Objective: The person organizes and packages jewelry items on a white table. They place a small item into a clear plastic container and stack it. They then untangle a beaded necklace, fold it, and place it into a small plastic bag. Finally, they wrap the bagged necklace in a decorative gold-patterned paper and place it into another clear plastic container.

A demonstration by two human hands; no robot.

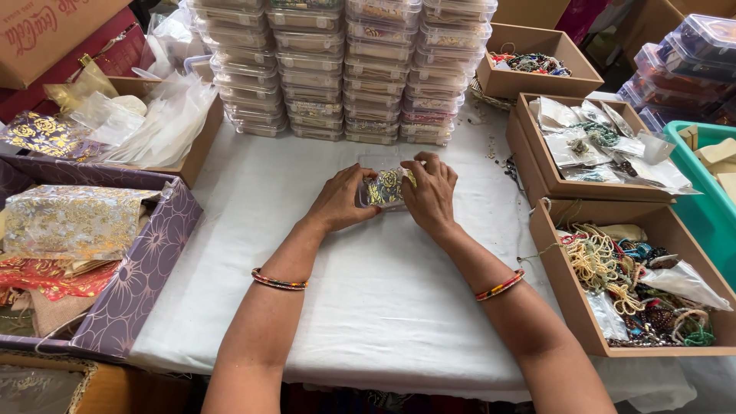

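Left hand (340,201): closed around the left end of the clear box (384,187).
Right hand (429,192): gripping its right end.
Box: mid-surface (368,299), gold pouch inside.
Handling: light, stiff, slippery (probably); hold by the edges.

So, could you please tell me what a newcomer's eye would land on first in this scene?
At the centre, the left hand and right hand together hold a small clear box with gold-patterned fabric inside, over the white tablecloth. Behind them rise tall stacks of clear lidded containers. At the right, an open cardboard box of beaded necklaces draws the eye.
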